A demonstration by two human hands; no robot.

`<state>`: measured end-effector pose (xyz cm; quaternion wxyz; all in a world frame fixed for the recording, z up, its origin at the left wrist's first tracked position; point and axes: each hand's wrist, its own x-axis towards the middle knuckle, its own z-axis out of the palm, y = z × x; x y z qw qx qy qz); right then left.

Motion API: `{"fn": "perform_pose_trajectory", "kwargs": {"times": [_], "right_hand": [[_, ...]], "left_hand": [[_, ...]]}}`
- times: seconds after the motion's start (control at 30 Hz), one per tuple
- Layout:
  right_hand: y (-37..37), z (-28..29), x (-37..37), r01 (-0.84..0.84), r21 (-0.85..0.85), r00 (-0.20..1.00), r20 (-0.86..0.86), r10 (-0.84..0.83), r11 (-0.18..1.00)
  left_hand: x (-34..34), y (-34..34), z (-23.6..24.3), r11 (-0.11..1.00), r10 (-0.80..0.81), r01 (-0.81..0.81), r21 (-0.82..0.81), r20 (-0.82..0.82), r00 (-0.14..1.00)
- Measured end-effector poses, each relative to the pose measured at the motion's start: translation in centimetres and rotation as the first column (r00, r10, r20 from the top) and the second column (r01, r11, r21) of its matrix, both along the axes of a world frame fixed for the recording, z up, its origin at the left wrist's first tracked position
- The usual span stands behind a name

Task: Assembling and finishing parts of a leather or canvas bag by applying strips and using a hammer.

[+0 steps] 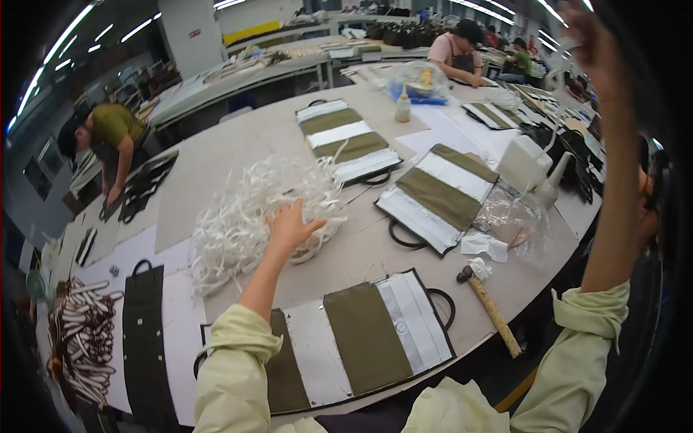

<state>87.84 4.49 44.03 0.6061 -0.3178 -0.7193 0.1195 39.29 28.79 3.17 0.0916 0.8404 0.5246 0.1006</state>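
My left hand [292, 224] rests with spread fingers on a loose, tangled pile of white strips [234, 216]. My right hand [592, 40] is raised high at the upper right, blurred, its fingers closed on a white strip [557, 83] that hangs down. Below both arms lies an open bag panel [368, 339] with olive and white sections, small studs and black handles. A second striped panel [437, 195] lies at the right of the pile, a third [346, 141] beyond it. A hammer with a wooden handle [489, 310] lies near the table's front edge.
On the table are a crumpled plastic bag [523, 224], a white container [523, 162] and bottle [554, 180], a small glue bottle [403, 108], a dark panel [144, 339] and brown-white loops [83, 332]. Co-workers bend over work at left [115, 137] and back [455, 58].
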Motion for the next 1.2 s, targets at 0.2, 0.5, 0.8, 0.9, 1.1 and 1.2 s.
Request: {"fn": "perform_pose_trajectory", "kwargs": {"times": [0.2,0.5,0.8,0.9,1.1,1.2], "right_hand": [[6.2,-7.6,-21.6,-0.332,-0.326,0.937,-0.224,0.269,0.885],[12.2,-11.4,-30.2,-0.449,-0.446,0.893,-0.194,0.406,0.774],[16.5,-16.9,-32.5,-0.492,-0.606,0.821,-0.085,0.564,0.625],[19.5,-20.4,-32.3,-0.341,-0.521,0.886,0.1,0.453,0.783],[19.3,-23.0,-33.1,-0.264,-0.534,0.927,0.089,0.363,0.803],[17.5,-21.1,-33.9,-0.128,-0.634,0.913,0.225,0.34,0.762]], "left_hand": [[-0.2,-5.5,14.0,0.946,-0.267,0.293,0.137,0.841,0.471],[-2.6,-9.3,24.1,0.778,-0.196,0.613,0.14,0.98,0.024],[-12.0,-5.1,23.4,0.631,0.205,0.771,0.083,0.941,-0.269],[-14.1,-4.3,23.3,0.608,0.256,0.761,0.225,0.852,-0.457],[-19.9,-2.7,22.7,0.733,0.285,0.665,0.145,0.821,-0.494],[-22.6,-1.7,22.1,0.747,0.321,0.644,0.163,0.76,-0.565]]}}
